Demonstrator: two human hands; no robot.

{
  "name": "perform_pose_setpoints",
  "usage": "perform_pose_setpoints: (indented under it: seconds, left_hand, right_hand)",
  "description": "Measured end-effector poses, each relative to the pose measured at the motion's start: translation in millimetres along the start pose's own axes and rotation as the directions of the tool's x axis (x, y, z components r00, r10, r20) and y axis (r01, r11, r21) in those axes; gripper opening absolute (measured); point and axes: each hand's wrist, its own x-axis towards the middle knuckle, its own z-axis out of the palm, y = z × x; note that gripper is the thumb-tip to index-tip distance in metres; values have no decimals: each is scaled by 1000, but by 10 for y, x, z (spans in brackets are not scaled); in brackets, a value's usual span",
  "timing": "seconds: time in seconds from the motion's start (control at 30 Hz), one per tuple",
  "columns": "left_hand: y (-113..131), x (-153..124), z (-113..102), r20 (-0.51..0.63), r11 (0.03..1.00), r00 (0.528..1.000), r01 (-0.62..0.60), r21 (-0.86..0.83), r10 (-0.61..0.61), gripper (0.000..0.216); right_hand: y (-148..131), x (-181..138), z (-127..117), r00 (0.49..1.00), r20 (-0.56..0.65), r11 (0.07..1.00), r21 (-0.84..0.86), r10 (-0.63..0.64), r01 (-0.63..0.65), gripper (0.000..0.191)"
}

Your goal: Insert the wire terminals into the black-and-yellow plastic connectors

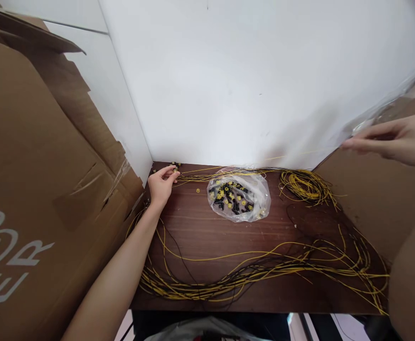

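My left hand (162, 183) is closed in a pinch at the back left of the table, where a bundle of yellow and black wires (200, 178) ends. A small yellow piece shows at its fingertips, partly hidden. My right hand (399, 142) is raised at the far right, thumb and fingers pinched together. A thin yellow wire (282, 157) stretches above the table between the two hands. Between them lies a clear plastic bag (260, 192) with several small black and yellow connector parts (230, 195). One loose yellow piece (198, 190) sits left of the bag.
Coiled yellow wire (305, 187) lies at the back right. Long yellow and black wires (229, 284) cross the front of the brown table (200, 237). Cardboard boxes stand left (51, 189) and right (378, 203), with a white wall (229, 85) behind.
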Motion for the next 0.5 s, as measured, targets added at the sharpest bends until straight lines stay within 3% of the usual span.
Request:
perform_pose_setpoints:
  seconds: [0.07,0.17,0.33,0.5]
  left_hand:
    - [-21,26,-35,-14,995,1000,-8,99,9,29]
    - [-52,48,-61,4,984,1000,18,179,-19,32]
    - [-124,75,-62,95,918,994,-83,388,50,33]
    - [-194,95,-79,194,802,971,-228,553,142,32]
  right_hand:
    - [-46,82,135,981,193,993,-115,5,18,24]
    - [-95,182,456,969,244,973,-229,29,29,20]
    - [-170,192,1041,992,125,933,-353,-31,73,24]
    - [-254,131,1508,992,1,962,-245,126,-122,29]
